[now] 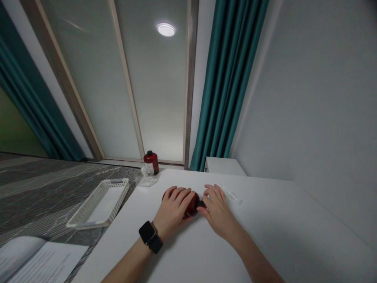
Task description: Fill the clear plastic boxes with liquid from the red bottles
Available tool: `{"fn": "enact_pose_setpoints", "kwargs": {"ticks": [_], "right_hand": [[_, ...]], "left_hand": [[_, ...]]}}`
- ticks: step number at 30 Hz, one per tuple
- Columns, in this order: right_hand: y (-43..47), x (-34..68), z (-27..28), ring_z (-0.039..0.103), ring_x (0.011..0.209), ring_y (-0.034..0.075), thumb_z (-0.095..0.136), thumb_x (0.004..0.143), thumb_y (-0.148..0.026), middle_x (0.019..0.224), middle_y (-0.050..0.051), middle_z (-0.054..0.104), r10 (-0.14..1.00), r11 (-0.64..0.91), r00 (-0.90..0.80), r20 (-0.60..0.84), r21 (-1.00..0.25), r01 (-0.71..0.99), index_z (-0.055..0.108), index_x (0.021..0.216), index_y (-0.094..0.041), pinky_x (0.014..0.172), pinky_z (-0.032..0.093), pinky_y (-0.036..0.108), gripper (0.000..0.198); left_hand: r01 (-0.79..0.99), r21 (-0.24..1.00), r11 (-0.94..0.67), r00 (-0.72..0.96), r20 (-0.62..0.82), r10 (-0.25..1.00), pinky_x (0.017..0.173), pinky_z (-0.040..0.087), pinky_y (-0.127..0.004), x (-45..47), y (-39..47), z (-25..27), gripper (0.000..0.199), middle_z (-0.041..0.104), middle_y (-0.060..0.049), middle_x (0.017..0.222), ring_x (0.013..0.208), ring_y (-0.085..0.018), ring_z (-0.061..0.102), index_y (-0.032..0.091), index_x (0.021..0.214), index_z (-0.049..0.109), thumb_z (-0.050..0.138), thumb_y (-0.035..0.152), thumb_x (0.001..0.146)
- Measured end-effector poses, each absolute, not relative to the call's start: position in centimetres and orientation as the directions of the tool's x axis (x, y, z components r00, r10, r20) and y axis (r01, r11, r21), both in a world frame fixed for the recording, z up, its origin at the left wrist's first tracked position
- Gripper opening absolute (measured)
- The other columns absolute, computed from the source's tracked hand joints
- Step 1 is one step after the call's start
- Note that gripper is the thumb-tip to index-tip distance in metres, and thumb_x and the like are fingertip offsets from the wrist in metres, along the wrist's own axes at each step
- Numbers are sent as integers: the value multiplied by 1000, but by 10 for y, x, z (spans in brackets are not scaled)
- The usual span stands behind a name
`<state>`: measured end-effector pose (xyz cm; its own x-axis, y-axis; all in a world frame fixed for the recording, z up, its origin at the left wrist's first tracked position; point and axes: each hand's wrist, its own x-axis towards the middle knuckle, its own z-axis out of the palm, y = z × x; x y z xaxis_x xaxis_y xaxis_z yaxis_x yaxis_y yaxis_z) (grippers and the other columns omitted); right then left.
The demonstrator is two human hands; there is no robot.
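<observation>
A dark red bottle [193, 205] lies on its side on the white table, its black cap [201, 204] pointing right. My left hand [176, 206], with a black watch on the wrist, is wrapped over the bottle's body and hides most of it. At the cap, the thumb and fingers of my right hand [216, 210] are closed round it. Just behind my right hand lies a clear plastic piece [232, 194], perhaps a pump or tube; its exact kind is hard to make out.
Another red bottle [151, 163] with a black cap and white label stands at the table's far left corner, beside crumpled clear plastic [146, 179]. Left of the table are a white basket [73, 223] and an open book [50, 261]. A white cabinet [225, 166] stands behind the table.
</observation>
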<state>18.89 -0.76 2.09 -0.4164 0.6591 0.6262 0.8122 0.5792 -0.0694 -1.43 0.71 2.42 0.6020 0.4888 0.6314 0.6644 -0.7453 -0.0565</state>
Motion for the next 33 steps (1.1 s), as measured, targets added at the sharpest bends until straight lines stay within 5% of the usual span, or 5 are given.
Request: {"fn": "enact_pose_setpoints", "kwargs": {"ticks": [8, 15, 23, 28, 33], "right_hand": [[-13, 189, 13, 53, 123, 31, 62, 91, -20, 104, 9, 61, 614, 629, -448, 649, -60, 775, 54, 102, -21, 109, 38, 63, 14], [-18, 184, 10, 57, 83, 23, 56, 94, -25, 86, 3, 60, 611, 656, -320, 724, -237, 716, 53, 105, -21, 84, 48, 45, 12], [-23, 175, 9, 54, 109, 25, 47, 92, -10, 116, 11, 58, 579, 691, -241, 779, -312, 652, 51, 126, -21, 96, 45, 44, 36], [-23, 175, 9, 56, 98, 26, 56, 93, -22, 105, 8, 60, 653, 627, -154, 741, -416, 659, 50, 123, -23, 87, 50, 45, 31], [-27, 173, 12, 55, 104, 26, 47, 90, -12, 111, 10, 58, 642, 671, -189, 743, -424, 608, 48, 124, -22, 93, 48, 47, 35]], "left_hand": [[636, 39, -770, 629, 551, 548, 101, 38, -51, -21, 11, 25, 62, 67, -12, 127, 111, -30, 62, 18, 133, 49, 75, 37, 80], [610, 141, -780, 603, 556, 572, 100, 39, -48, -19, 10, 24, 67, 66, -13, 128, 113, -29, 61, 18, 133, 47, 79, 38, 77], [606, 224, -764, 521, 614, 593, 96, 44, -46, -19, 14, 18, 68, 65, -14, 125, 112, -30, 62, 18, 133, 44, 78, 34, 76], [585, 234, -777, 532, 613, 584, 94, 46, -45, -16, 10, 18, 66, 66, -13, 123, 110, -30, 63, 19, 133, 45, 76, 32, 76], [579, 235, -781, 535, 613, 582, 95, 46, -45, -14, 8, 18, 66, 65, -13, 124, 112, -30, 61, 19, 134, 44, 75, 31, 77]]}}
